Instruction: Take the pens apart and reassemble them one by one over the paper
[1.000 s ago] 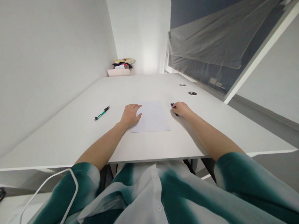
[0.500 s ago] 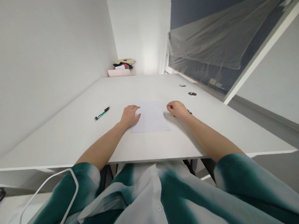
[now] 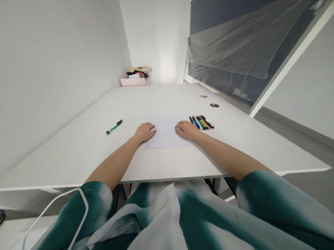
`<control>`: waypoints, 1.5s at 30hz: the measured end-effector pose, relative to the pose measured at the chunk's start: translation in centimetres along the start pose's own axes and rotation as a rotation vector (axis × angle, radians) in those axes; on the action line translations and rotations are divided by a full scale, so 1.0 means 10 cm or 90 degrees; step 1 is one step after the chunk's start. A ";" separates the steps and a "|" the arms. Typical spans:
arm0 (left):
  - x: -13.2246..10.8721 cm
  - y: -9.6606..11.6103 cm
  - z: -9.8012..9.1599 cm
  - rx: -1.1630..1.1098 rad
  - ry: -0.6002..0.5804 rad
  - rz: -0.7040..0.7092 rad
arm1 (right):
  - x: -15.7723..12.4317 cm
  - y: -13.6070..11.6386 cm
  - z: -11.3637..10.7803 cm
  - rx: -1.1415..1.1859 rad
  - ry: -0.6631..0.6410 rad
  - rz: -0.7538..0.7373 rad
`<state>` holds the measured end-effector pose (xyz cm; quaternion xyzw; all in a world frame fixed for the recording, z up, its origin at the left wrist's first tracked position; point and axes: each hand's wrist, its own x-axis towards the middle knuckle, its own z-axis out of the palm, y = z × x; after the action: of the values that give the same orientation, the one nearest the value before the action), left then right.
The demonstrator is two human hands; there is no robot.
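My left hand (image 3: pixel 144 132) and right hand (image 3: pixel 186 130) lie open, apart, empty, on opposite edges of the paper sheet (image 3: pixel 165 134); row of coloured pens (image 3: pixel 201 122) just beyond the right hand (right arm nearer), long axes slanting away from me; green pen (image 3: pixel 113 126) well left.

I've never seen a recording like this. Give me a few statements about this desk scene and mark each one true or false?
The right hand rests on the sheet of paper. True.
The left hand is gripping a pen. False: it holds nothing, and its fingers rest on the paper's left side.
A row of coloured pens lies to the right of the paper. True.
The green pen lies on the paper. False: it lies apart on the table, left of the paper.
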<state>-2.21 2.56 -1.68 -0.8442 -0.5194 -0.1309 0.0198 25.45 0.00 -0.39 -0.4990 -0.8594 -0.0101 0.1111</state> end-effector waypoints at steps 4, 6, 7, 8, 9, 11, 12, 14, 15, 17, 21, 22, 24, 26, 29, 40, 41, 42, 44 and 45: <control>0.00 -0.01 0.01 0.003 0.003 -0.001 | 0.00 0.03 0.02 0.000 0.009 0.040; 0.00 -0.02 0.03 0.002 0.007 0.005 | 0.01 0.05 0.04 -0.006 0.010 0.060; 0.01 -0.03 0.03 0.002 0.009 0.007 | 0.01 0.06 0.05 -0.008 0.008 0.066; 0.01 -0.03 0.04 0.002 0.011 0.008 | 0.01 0.06 0.06 -0.009 0.005 0.071; 0.01 -0.04 0.04 0.002 0.012 0.009 | 0.02 0.07 0.07 -0.008 0.002 0.075; 0.00 -0.03 0.03 0.004 0.011 0.010 | 0.02 0.06 0.08 -0.008 -0.004 0.083; 0.00 -0.02 0.02 0.005 0.009 0.010 | 0.02 0.05 0.08 -0.011 -0.007 0.088; -0.01 -0.01 0.00 0.008 0.002 0.005 | 0.03 0.04 0.08 -0.017 -0.011 0.101; -0.01 0.00 -0.01 0.008 -0.002 -0.001 | 0.03 0.03 0.08 -0.020 -0.012 0.109; -0.02 0.02 -0.03 0.006 -0.010 -0.010 | 0.03 0.02 0.08 -0.020 -0.014 0.124; -0.03 0.04 -0.05 0.006 -0.016 -0.012 | 0.03 0.01 0.09 -0.014 -0.018 0.135; -0.03 0.05 -0.05 0.006 -0.019 -0.013 | 0.03 0.02 0.10 -0.014 -0.017 0.135; -0.03 0.05 -0.06 0.003 -0.027 -0.020 | 0.04 0.03 0.10 -0.016 -0.013 0.134; -0.03 0.06 -0.07 -0.002 -0.036 -0.027 | 0.04 0.04 0.11 -0.021 -0.008 0.127; -0.03 0.07 -0.08 -0.015 -0.047 -0.031 | 0.06 0.07 0.13 -0.021 0.004 0.096; -0.03 0.09 -0.08 -0.041 -0.055 -0.045 | 0.07 0.14 0.22 0.026 0.021 0.031; -0.03 0.09 -0.08 -0.045 -0.054 -0.041 | 0.07 0.14 0.22 0.029 0.023 0.034; -0.03 0.09 -0.08 -0.049 -0.053 -0.039 | 0.07 0.14 0.23 0.032 0.024 0.036; -0.04 0.09 -0.07 -0.054 -0.052 -0.038 | 0.08 0.14 0.23 0.037 0.026 0.040; -0.04 0.09 -0.07 -0.055 -0.052 -0.039 | 0.08 0.14 0.23 0.039 0.028 0.042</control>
<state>-1.71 1.71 -1.02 -0.8326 -0.5392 -0.1193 -0.0419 25.89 1.65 -2.62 -0.5228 -0.8399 0.0093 0.1455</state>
